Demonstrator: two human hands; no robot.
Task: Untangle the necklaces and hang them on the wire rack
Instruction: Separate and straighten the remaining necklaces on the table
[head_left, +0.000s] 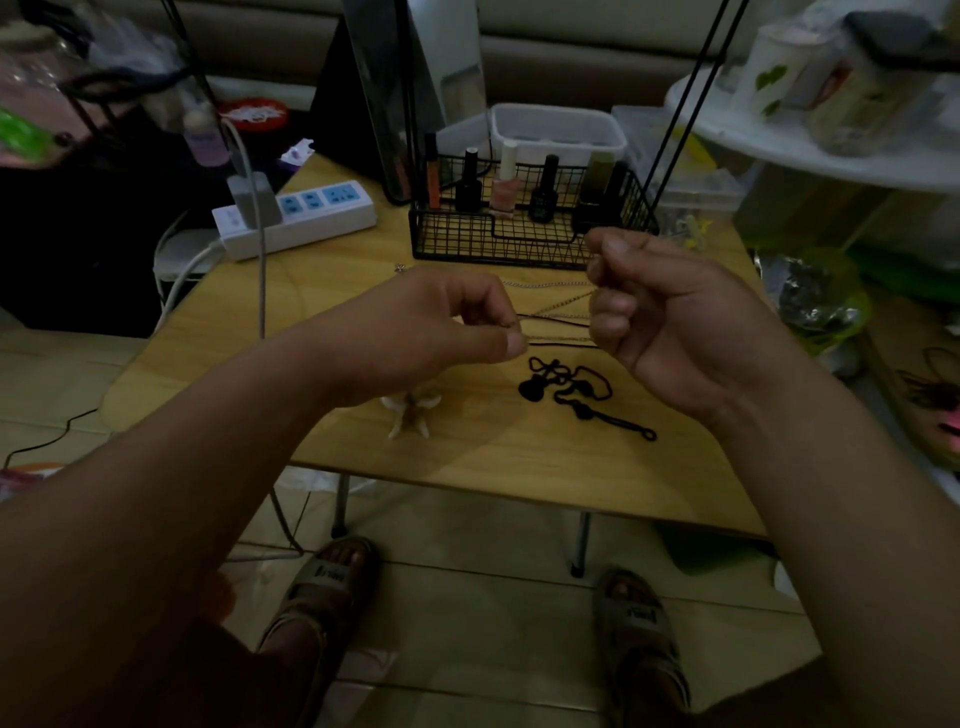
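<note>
Two hands (441, 332) pinching chains (558, 315), one black necklace (532, 389)

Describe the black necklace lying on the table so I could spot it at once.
On the wooden table, in front of the black wire basket, the black necklace lies just below the gap between the left hand and right hand. Unlike the thin chains they pinch, it is a dark, knotted cord lying untouched.
</note>
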